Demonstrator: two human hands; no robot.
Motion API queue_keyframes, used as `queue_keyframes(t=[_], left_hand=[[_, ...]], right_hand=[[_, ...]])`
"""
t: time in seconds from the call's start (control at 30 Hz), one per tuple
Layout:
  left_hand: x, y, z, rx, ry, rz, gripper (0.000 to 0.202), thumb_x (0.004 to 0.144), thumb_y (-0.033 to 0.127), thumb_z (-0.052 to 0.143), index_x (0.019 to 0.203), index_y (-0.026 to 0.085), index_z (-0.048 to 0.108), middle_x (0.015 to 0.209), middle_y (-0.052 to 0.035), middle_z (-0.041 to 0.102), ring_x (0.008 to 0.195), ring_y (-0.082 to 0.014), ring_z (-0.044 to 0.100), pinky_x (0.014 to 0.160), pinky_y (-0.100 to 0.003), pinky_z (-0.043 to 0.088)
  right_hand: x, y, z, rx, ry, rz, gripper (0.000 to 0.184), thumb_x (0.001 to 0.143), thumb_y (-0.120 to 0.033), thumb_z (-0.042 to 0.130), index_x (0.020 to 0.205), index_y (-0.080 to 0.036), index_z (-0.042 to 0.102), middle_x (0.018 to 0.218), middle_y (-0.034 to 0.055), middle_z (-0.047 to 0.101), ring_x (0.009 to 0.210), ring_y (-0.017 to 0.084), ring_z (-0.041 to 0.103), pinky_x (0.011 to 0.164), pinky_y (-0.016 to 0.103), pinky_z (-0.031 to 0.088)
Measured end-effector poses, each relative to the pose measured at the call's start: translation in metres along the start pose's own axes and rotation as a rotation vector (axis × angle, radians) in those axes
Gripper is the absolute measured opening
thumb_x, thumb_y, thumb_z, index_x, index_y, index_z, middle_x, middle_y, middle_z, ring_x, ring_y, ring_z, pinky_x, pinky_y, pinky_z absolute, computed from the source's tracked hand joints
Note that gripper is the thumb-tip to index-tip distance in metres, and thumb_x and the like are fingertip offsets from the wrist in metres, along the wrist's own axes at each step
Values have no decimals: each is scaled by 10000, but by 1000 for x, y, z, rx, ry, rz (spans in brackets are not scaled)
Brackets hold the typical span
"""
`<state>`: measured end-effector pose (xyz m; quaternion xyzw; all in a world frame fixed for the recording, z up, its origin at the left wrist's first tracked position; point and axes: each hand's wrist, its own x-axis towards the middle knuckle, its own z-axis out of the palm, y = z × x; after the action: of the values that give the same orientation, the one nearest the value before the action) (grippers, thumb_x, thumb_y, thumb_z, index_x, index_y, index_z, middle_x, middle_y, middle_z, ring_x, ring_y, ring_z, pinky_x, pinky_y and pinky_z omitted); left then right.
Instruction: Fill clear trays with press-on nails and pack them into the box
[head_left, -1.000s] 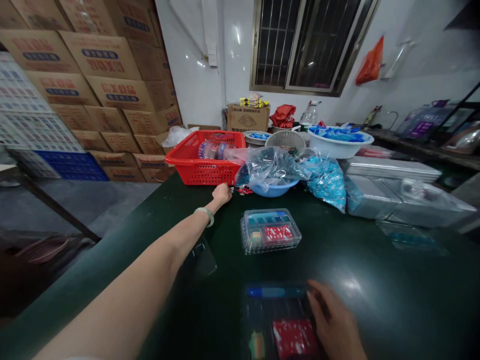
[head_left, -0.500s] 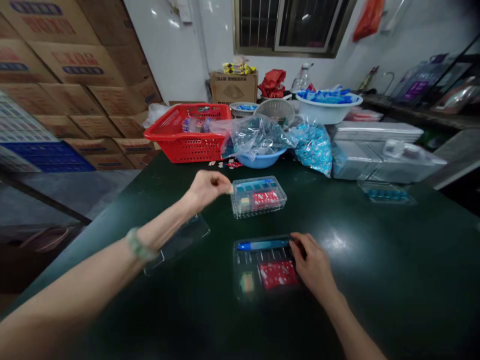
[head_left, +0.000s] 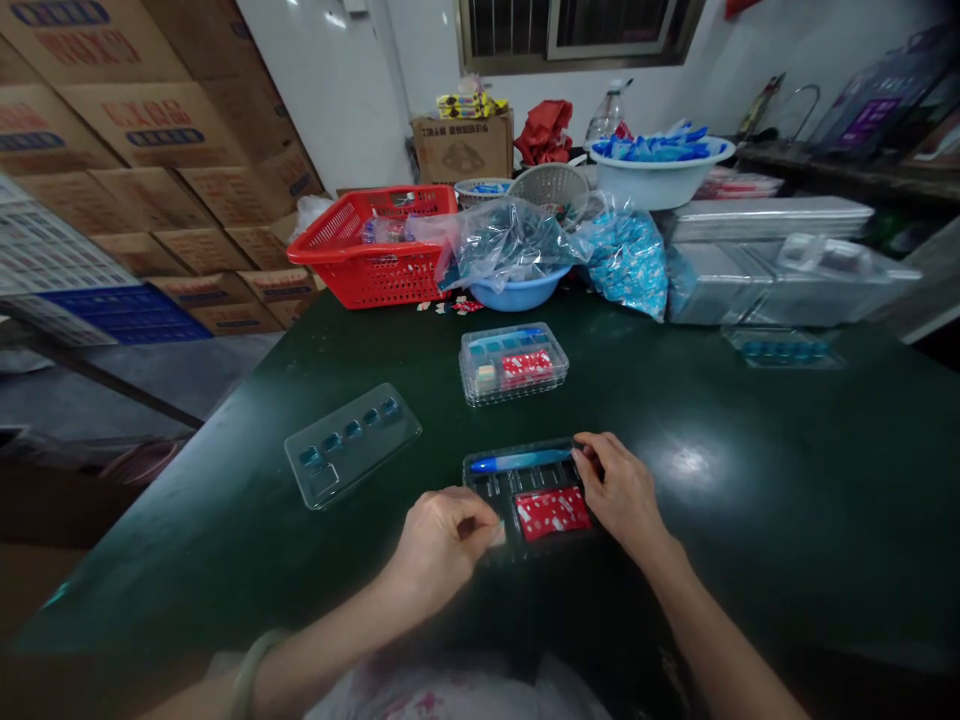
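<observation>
Cardboard boxes [head_left: 154, 125] were piled up on the far left, and a blue crate [head_left: 124, 314] sat low beside them. On the dark green table [head_left: 225, 560], a see-through sheet [head_left: 352, 446] with five little blue squares in a row lay flat and slanted. Behind it stood a red basket [head_left: 375, 282] with holes in its sides.

Next came the left hand [head_left: 450, 535], with a pale bangle [head_left: 253, 672] on its wrist. Its thumb and fingers were pinched together on a small pale block [head_left: 497, 534], right over the near left corner of a clear tray [head_left: 491, 488]. That tray lay flat in front of the person. A blue pen [head_left: 519, 461] was along its far side, and a red packet [head_left: 553, 513] with white spots was in its near right part. Just behind it was a stack of filled trays [head_left: 514, 366].

The right hand [head_left: 616, 488] had its fingers closed on the tray's far right corner, by the pen's end. Farther right and back were a shiny blue bag [head_left: 626, 262] and silvery packs [head_left: 772, 285].
</observation>
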<state>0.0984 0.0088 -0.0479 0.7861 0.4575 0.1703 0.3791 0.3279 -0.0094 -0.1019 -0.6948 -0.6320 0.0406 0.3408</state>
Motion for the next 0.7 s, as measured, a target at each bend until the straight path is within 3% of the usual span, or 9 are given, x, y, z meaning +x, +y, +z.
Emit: queue_keyframes(t=[0.17, 0.3, 0.4, 0.47, 0.6, 0.7], left_hand=[[-7, -1, 8, 181, 129, 10, 62, 745, 268, 599, 709, 242, 642, 812, -27, 569, 747, -179, 543, 634, -306, 442], [-9, -7, 1, 102, 110, 9, 189, 831, 307, 483, 752, 242, 642, 834, -32, 528, 748, -161, 541, 640, -290, 452], [-4, -18, -27, 176, 230, 67, 243, 864, 320, 409, 930, 239, 627, 951, -54, 531, 887, -183, 537, 763, -310, 459], [2, -32, -54, 415, 320, 97, 343, 806, 386, 497, 1106, 232, 558, 1118, -85, 488, 1068, -242, 465, 899, -377, 401], [14, -67, -104, 897, 232, -92, 959, 527, 589, 681, 1340, 218, 333, 1367, -182, 282, 1254, -433, 205, 904, -556, 311], [20, -87, -124, 906, 91, -211, 1044, 497, 645, 649, 1371, 213, 275, 1324, -197, 355, 1199, -450, 295, 854, -560, 330]], right_hand=[[0, 0, -1, -2, -4, 7, 231, 865, -277, 415, 992, -184, 584, 837, 40, 590, 663, 145, 565, 604, 257, 451], [0, 1, -2, 10, -15, 1, 235, 871, -275, 409, 997, -177, 580, 837, 42, 591, 682, 149, 570, 624, 263, 456], [-1, 2, -3, 33, -7, -20, 242, 876, -268, 392, 997, -178, 580, 859, 51, 601, 706, 158, 586, 637, 269, 462], [-1, 3, -3, 41, 5, -34, 248, 876, -266, 384, 996, -179, 583, 865, 58, 607, 713, 164, 594, 636, 274, 463], [-2, 7, 0, 21, 9, -29, 248, 874, -301, 402, 996, -187, 586, 859, 55, 615, 704, 170, 598, 631, 283, 467], [-3, 12, 3, 27, 2, -34, 244, 872, -319, 416, 994, -193, 585, 851, 49, 613, 696, 169, 596, 635, 285, 470]])
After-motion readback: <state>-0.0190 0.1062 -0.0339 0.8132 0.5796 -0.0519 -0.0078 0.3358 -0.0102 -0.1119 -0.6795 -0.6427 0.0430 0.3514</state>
